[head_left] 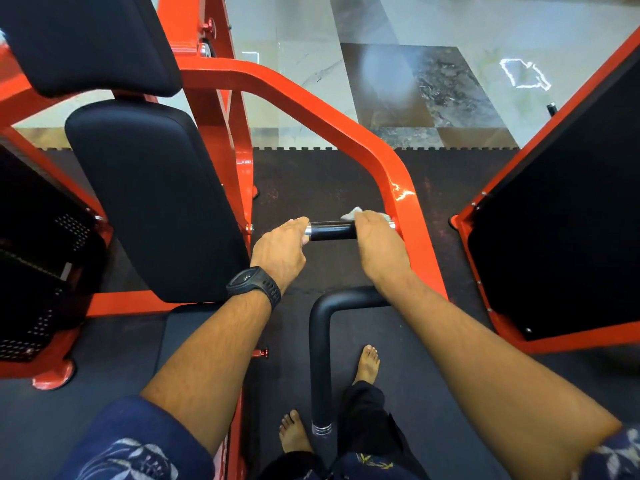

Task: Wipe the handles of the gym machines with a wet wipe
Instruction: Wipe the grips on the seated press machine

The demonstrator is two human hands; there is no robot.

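At the handle (pixel 333 231), left hand (pixel 280 251) grips bare, right hand (pixel 379 244) clutches wipe (pixel 351 213).

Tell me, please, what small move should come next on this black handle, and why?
Probably slide the right hand, with the wet wipe under it, leftward along the handle toward the left hand. The wipe sits at the end by the red frame, the black stretch between the hands is uncovered, and the left hand grips the free end, steadying it.
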